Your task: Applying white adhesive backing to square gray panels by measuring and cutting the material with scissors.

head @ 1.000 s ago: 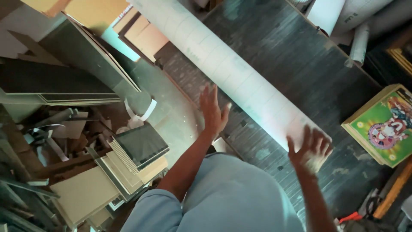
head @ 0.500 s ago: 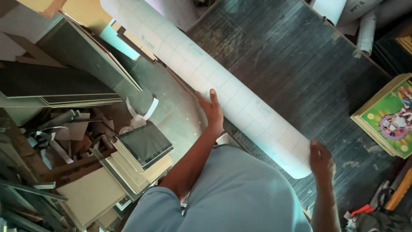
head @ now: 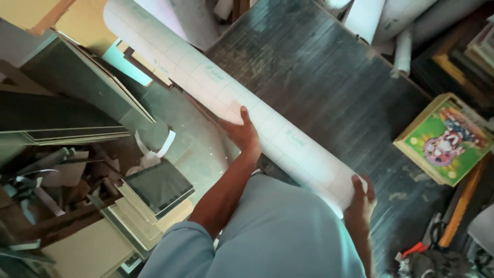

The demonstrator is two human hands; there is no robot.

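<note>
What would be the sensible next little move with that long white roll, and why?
Probably lowering the long white gridded paper roll flat onto the dark wooden tabletop. The left hand grips its middle and the right hand cups its near end, so it hangs slanted over the table edge and the stacked grey boards.
</note>
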